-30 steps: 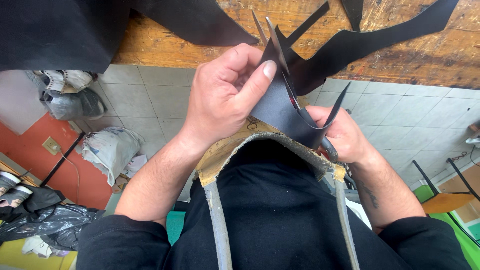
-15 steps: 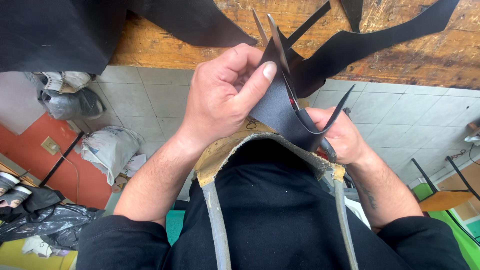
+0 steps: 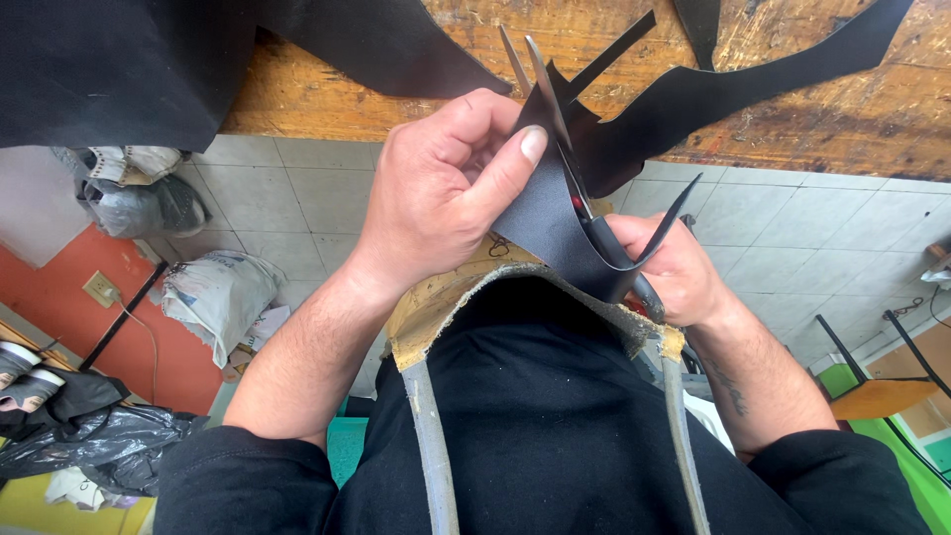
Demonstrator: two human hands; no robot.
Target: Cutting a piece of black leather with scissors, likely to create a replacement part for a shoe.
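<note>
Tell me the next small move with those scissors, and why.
Probably close the scissors: the blades stand open around the black sheet's top edge, the left hand pinches the sheet steady, and the right hand grips the handles.

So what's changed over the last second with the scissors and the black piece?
Very little. The right hand has shifted slightly outward with the scissors, blades still open at the black leather piece. The left hand keeps pinching it, thumb on top. Nothing was let go; the wooden bench is unchanged.
</note>
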